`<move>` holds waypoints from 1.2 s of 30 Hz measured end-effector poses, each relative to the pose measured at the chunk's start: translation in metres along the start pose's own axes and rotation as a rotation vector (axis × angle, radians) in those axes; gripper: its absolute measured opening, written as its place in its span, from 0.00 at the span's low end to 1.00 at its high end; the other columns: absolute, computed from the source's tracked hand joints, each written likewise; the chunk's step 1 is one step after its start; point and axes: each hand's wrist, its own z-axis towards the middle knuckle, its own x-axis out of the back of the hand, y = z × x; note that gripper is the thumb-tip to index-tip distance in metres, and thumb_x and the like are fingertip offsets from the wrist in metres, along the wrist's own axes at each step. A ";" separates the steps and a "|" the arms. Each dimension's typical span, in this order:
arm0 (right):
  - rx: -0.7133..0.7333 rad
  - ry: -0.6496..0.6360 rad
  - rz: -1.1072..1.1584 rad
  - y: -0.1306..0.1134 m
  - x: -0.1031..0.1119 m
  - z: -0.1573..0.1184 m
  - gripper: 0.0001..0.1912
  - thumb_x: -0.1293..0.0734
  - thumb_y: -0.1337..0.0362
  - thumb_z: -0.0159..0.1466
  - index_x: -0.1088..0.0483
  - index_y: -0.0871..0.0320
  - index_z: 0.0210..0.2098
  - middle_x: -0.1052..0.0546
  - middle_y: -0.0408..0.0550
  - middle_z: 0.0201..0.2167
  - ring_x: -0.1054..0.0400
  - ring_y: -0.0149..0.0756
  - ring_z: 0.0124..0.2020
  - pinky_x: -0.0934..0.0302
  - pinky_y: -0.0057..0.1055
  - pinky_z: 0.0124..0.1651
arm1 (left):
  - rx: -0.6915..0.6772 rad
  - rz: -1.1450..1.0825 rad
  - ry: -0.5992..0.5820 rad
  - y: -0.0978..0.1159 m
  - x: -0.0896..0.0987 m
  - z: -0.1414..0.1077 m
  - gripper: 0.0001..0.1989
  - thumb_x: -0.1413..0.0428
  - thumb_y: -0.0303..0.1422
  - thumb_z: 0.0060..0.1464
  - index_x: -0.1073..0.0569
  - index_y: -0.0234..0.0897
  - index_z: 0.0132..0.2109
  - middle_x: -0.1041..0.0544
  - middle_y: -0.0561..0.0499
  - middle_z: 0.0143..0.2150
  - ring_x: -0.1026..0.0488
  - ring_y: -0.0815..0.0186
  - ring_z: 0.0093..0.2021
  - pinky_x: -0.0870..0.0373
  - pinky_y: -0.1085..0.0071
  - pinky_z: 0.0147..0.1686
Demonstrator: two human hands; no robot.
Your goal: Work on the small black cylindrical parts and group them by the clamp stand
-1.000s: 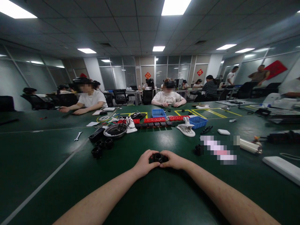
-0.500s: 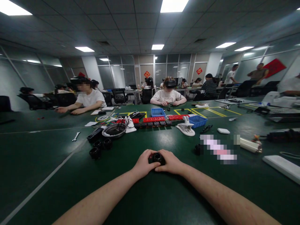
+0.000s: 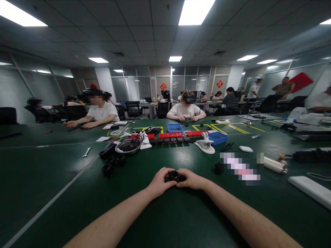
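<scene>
The table (image 3: 165, 217) is green, and its surface is shiny. On its left side there is a wrench (image 3: 87, 152), and near it lie three black round parts (image 3: 107, 169). Just behind these parts is a round pan (image 3: 128, 146). Farther in the middle are two blue trays (image 3: 218, 138) and red strips (image 3: 170, 134). On the right lie a pale cylinder (image 3: 274, 164) and a long white bar (image 3: 311, 191).

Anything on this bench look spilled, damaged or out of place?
Nothing looks spilled or visibly damaged. The left hand and right hand hold a black part. Only the loose cables behind the round dish look untidy, lying jumbled. Pixelation hides one patch on the right.
</scene>
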 end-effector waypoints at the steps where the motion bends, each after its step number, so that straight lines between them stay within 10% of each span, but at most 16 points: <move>1: -0.001 -0.009 0.014 0.000 0.000 0.000 0.14 0.34 0.65 0.49 0.34 0.60 0.36 0.33 0.43 0.32 0.39 0.33 0.34 0.45 0.28 0.37 | 0.001 -0.001 0.001 0.000 0.000 0.000 0.19 0.44 0.35 0.42 0.35 0.39 0.44 0.35 0.51 0.37 0.37 0.66 0.35 0.39 0.72 0.33; 18: -0.238 0.250 -0.611 -0.010 -0.023 0.002 0.23 0.37 0.46 0.46 0.36 0.60 0.30 0.31 0.49 0.28 0.38 0.39 0.32 0.48 0.31 0.33 | 0.084 0.015 0.127 -0.003 -0.010 0.001 0.17 0.42 0.32 0.38 0.34 0.37 0.39 0.35 0.51 0.36 0.37 0.66 0.35 0.39 0.72 0.33; 24: -0.025 0.113 -0.197 -0.006 -0.010 -0.001 0.31 0.33 0.54 0.45 0.41 0.57 0.46 0.33 0.48 0.41 0.39 0.38 0.42 0.47 0.34 0.43 | 0.010 -0.008 0.011 -0.004 -0.002 0.004 0.18 0.43 0.33 0.40 0.34 0.39 0.42 0.35 0.52 0.35 0.37 0.67 0.34 0.39 0.73 0.32; 36: -0.086 -0.019 0.116 0.000 -0.005 0.001 0.18 0.33 0.67 0.47 0.35 0.60 0.38 0.31 0.44 0.33 0.38 0.33 0.35 0.43 0.30 0.38 | 0.001 0.005 -0.010 0.002 0.000 0.000 0.18 0.44 0.34 0.42 0.34 0.39 0.43 0.35 0.50 0.38 0.37 0.66 0.36 0.39 0.72 0.34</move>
